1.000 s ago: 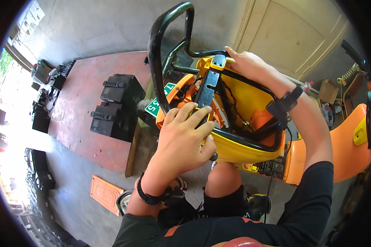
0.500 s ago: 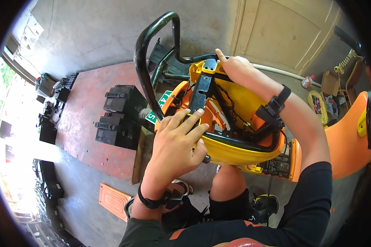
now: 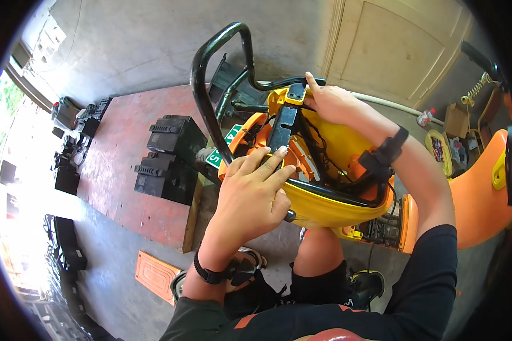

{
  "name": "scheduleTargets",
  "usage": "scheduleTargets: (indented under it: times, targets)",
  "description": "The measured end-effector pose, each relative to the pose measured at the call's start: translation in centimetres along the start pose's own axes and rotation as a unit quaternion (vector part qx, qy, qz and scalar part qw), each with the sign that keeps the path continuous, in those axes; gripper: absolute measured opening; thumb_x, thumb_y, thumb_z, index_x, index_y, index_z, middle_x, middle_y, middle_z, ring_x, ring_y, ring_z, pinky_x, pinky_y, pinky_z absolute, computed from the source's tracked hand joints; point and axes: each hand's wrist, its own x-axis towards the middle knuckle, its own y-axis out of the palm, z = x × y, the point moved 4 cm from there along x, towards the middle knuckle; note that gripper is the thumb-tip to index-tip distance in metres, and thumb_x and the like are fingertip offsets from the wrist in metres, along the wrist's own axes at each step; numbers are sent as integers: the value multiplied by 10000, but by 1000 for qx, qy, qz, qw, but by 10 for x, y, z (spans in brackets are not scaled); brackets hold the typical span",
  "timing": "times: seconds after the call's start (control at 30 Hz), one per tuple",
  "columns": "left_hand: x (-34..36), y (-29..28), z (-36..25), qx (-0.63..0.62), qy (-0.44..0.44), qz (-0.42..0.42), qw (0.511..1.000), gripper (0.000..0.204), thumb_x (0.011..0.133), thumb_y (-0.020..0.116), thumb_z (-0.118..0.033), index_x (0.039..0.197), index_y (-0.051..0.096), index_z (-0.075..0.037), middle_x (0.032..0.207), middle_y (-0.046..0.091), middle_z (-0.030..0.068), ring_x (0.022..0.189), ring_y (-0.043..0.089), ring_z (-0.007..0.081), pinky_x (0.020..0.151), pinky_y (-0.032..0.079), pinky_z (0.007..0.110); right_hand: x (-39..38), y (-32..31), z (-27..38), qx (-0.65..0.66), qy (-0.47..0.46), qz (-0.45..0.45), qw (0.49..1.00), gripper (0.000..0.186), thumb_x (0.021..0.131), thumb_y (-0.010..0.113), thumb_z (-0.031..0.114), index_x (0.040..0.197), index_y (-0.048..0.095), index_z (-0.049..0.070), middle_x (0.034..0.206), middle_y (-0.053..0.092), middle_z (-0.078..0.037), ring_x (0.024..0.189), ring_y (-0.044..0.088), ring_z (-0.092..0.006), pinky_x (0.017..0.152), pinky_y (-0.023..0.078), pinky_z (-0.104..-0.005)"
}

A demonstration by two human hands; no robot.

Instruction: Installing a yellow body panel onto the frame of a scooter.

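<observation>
A yellow and orange scooter body [image 3: 335, 207] stands in front of me with its inside uncovered, showing cables and an orange part. A bent black tube frame [image 3: 198, 74] rises from its left end. Across the opening runs a flat black metal bracket [image 3: 283, 126] with a yellow-edged end. My left hand [image 3: 250, 190] lies over the near rim with its fingers spread, fingertips by the bracket's near end. My right hand [image 3: 333, 104] reaches to the far side, its index finger stretched along the black tube; its other fingers are partly hidden beside the bracket.
Two black boxes with handles [image 3: 165, 176] sit on a worn red board [image 3: 116, 165] at left. An orange seat-like panel [image 3: 480, 196] is at right. On the floor lies an orange flat panel [image 3: 155, 275]. A beige door [image 3: 398, 51] stands behind.
The view has shifted a little, so the scooter body and surroundings appear slightly lower and to the right. Both hands stay at about the same places on it.
</observation>
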Motion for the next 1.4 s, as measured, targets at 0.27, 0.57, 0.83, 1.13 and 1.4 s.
scheduleTargets:
  times: [0.27,0.57,0.83,1.13,1.4]
  targets:
    - [-2,3,0,16,-16,24,999,468,776,488,-176,1203,658,-85,1383,549,119,1320,435,340,1111,306,470,-8,-7,8,172,-16,-126,977,647,914,613,462,1287,502,-56,987,662,-273,1001,625,-427,856,490,-461]
    - [-2,2,-2,14,-18,28,999,470,782,481,-162,1211,646,-67,1395,536,131,1332,415,349,1123,293,471,2,-8,3,207,-14,-153,966,723,845,721,426,1318,447,-47,1021,665,-269,1000,632,-419,856,497,-446]
    - [-1,1,-7,22,-26,34,999,454,786,486,-156,1192,648,-33,1375,550,143,1323,427,331,1116,304,453,8,-3,4,173,5,-149,973,724,858,695,444,1320,432,-47,1010,662,-255,998,628,-422,840,496,-475]
    - [-3,5,-5,12,-24,30,999,466,801,478,-162,1217,625,-12,1384,531,175,1334,406,339,1124,285,446,14,-2,2,150,-3,-171,974,579,890,682,333,1320,467,11,1019,660,-280,996,626,-441,839,498,-476]
    - [-5,7,-6,24,-20,16,999,511,799,478,-138,1289,568,-22,1411,500,182,1347,393,347,1122,270,462,15,-4,4,159,-17,-140,977,507,896,669,286,1291,512,9,996,668,-248,990,634,-410,829,497,-461]
